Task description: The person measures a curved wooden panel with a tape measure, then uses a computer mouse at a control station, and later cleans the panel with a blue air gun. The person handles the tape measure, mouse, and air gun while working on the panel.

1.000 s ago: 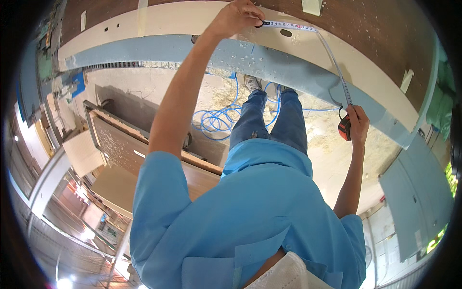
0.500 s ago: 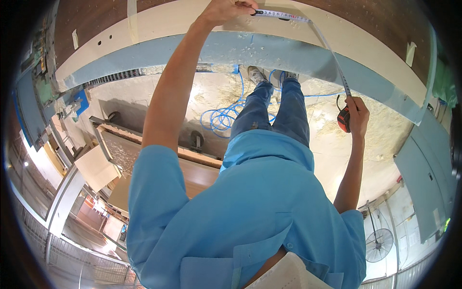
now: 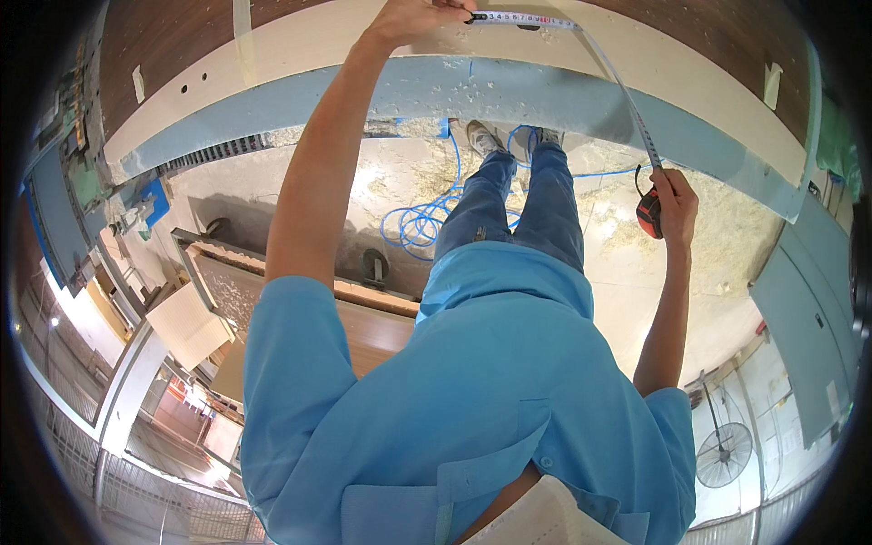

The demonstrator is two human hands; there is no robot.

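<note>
At the top, my left hand (image 3: 409, 20) pinches the hooked end of a tape measure's blade (image 3: 518, 18). The white blade lies along the pale edge (image 3: 300, 47) of a brown-topped panel, then bends down to the right toward me. Lower on the right, my right hand (image 3: 677, 204) grips the red and black tape measure (image 3: 649, 216) by its case, its fingers closed near where the blade comes out. A dark strap loops from the case. My left fingertips are partly cut off by the picture's upper edge.
A blue-grey beam (image 3: 436, 80) runs along the panel's near side. Coiled blue hose (image 3: 413, 227) lies on the dusty floor by my feet. At left stands a wheeled cart (image 3: 363, 318) with boards; at right are grey panels (image 3: 799, 318) and a fan (image 3: 724, 454).
My left hand and the tape's end have shifted slightly left and up along the panel. My right hand still holds the case in nearly the same place.
</note>
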